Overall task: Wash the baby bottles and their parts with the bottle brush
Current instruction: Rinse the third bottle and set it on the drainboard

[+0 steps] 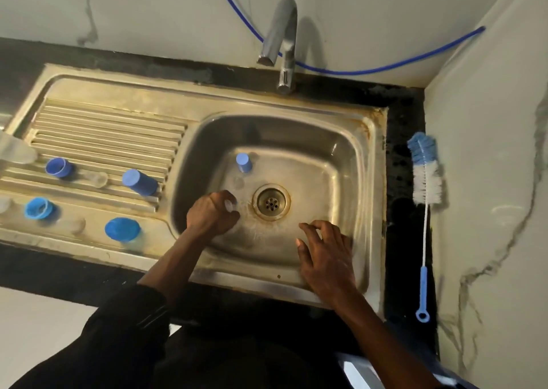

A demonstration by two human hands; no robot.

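On the ribbed steel drainboard (103,133) lie 4 blue plastic caps and rings (139,181), with clear teats (96,178) between them. In the steel sink basin (350,163), the left hand (212,213) curls round a small clear plastic part (229,204) just left of the drain (271,202). A blue cylindrical cap (243,162) stands behind it. The right hand (326,255) hovers over the basin, fingers spread, holding nothing. The blue-and-white bristled bottle brush (425,181) lies on the dark counter (400,240), well apart to its right.

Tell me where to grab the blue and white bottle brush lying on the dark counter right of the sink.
Grip the blue and white bottle brush by its blue plastic handle, from above on the sink side, with the open right hand. That end lies nearest you; the wall crowds the other side, and the wire stem and bristles would likely hold poorly.
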